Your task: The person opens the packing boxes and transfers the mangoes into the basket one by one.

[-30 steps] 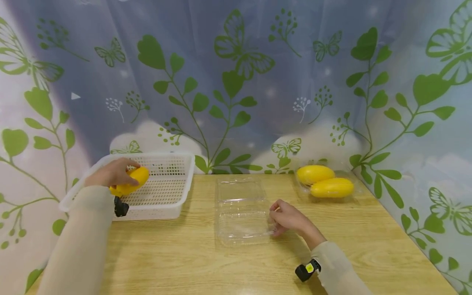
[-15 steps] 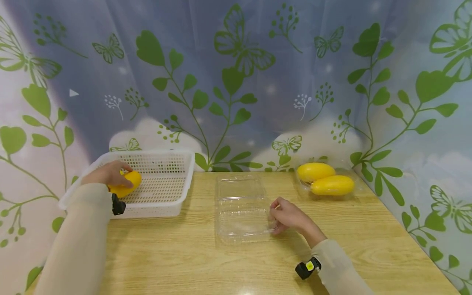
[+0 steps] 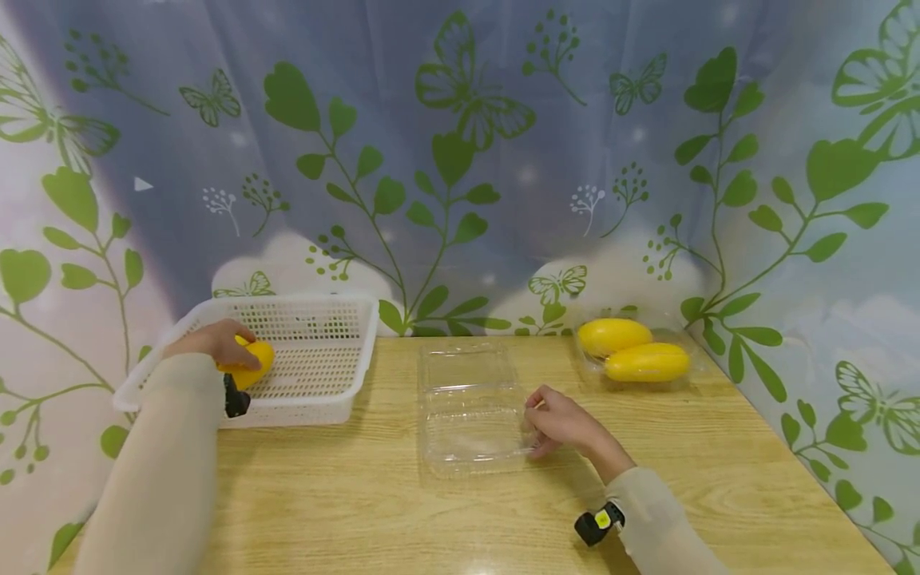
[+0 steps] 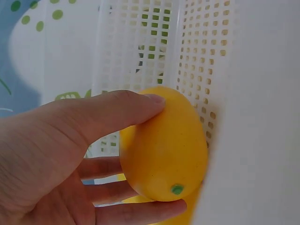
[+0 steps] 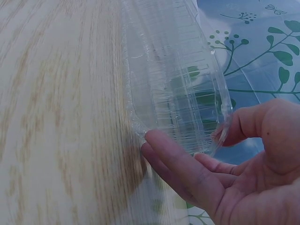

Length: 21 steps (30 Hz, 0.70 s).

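At the left of the head view, my left hand holds a yellow oval fruit inside the white basket. In the left wrist view its thumb lies on top and its fingers pass underneath; a small green stem spot faces the camera. More yellow shows below this fruit, mostly hidden. My right hand grips the right rim of an opened clear plastic clamshell box on the table, thumb on one side and fingers on the other. No fruit lies in that box.
Another clear box with two yellow fruits stands at the back right of the wooden table. A patterned curtain hangs along the back and sides.
My left hand has shifted slightly left and lower in the basket, the yellow fruit with it. My right hand and the clear box stay put.
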### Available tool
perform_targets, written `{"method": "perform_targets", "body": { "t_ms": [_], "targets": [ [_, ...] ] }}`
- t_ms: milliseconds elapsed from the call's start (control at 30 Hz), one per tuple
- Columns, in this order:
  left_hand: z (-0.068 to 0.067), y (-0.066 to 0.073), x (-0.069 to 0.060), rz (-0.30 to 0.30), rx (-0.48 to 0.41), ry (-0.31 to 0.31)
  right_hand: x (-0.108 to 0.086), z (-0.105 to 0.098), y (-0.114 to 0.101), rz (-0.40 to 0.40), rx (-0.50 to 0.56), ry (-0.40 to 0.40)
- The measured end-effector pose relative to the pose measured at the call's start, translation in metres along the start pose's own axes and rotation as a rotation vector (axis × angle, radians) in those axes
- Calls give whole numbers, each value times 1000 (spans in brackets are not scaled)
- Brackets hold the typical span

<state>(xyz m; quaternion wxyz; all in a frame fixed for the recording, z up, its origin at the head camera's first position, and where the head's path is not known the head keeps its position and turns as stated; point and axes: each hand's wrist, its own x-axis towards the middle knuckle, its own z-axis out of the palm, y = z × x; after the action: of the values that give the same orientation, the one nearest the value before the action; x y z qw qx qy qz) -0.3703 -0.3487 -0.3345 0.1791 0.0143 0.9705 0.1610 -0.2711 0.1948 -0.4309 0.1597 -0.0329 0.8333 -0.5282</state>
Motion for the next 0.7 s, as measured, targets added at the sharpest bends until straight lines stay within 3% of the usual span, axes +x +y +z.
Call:
{"method": "perform_targets", "body": {
  "t_ms": [400, 700],
  "targets": [
    [-5, 3, 5, -10, 52, -12, -1, 1, -1, 8, -4, 3],
    [-10, 7, 1, -26, 84, -23, -1, 1, 0, -1, -5, -1]
  ]
}}
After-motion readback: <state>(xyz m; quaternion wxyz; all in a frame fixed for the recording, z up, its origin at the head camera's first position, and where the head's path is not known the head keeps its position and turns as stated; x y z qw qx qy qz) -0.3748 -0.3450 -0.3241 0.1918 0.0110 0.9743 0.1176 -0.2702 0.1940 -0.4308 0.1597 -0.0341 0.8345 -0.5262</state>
